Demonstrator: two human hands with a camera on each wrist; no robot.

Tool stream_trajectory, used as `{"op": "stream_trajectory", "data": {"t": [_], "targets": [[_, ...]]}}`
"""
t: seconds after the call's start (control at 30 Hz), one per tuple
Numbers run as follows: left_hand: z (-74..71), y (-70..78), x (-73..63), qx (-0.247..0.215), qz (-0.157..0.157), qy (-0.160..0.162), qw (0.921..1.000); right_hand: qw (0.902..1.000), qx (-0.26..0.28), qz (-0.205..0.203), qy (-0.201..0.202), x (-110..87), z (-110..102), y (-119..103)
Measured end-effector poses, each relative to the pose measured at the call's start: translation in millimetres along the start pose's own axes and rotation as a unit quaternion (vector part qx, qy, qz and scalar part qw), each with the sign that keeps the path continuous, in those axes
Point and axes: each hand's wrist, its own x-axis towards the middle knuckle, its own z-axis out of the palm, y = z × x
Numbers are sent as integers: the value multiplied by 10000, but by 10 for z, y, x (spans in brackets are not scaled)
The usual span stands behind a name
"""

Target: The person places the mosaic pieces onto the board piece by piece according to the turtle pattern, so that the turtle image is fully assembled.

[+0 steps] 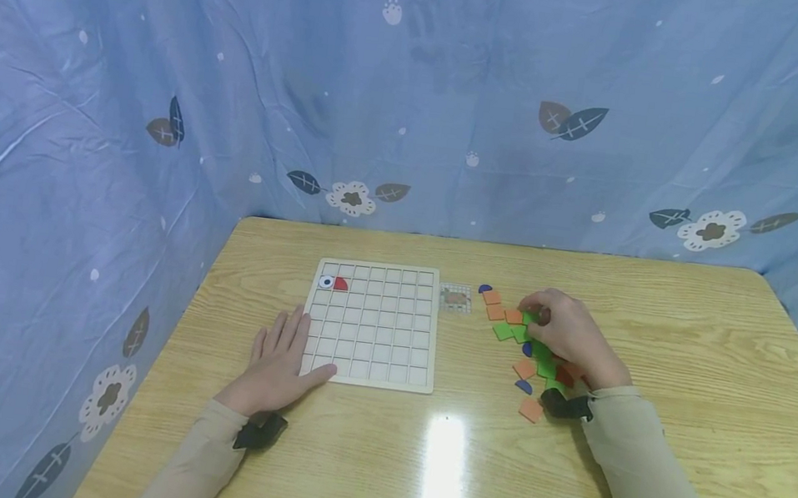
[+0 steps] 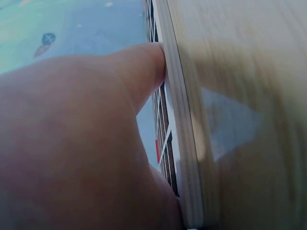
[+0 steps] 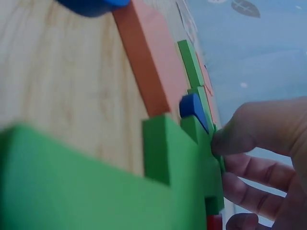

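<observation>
A white grid board (image 1: 364, 381) lies on the table, with a round eye piece (image 1: 326, 281) and a red rounded piece (image 1: 341, 283) in neighbouring cells at its upper left. My left hand (image 1: 277, 368) rests flat at the board's near left corner, fingers along the left side and thumb (image 2: 144, 62) on the near edge. Over at the pile, my right hand (image 1: 570, 330) pinches a green square tile (image 1: 529, 318) between thumb (image 3: 235, 132) and fingers. Green tiles (image 1: 503, 331), orange tiles (image 1: 524, 369) and dark blue half-round pieces (image 1: 523, 386) surround it.
Right of the board lies a small gridded picture card (image 1: 456, 298). A red piece (image 1: 565, 377) sits partly under the right wrist among the tiles. Blue patterned cloth (image 1: 416, 117) hangs behind the wooden table (image 1: 356, 462) and on both sides.
</observation>
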Motion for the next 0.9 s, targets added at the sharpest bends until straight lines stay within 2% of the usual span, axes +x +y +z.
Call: {"op": "stream_trajectory", "data": {"t": [0.27, 0.47, 0.9], "targets": [[-5, 3, -2, 44, -12, -51, 10000, 9996, 288, -6, 55, 11, -38, -4], [-12, 11, -12, 42, -9, -69, 10000, 9987, 328, -287, 255, 5, -58, -73], [0, 10, -19, -154, 95, 145, 9997, 9952, 454, -726, 477, -50, -81, -330]]}}
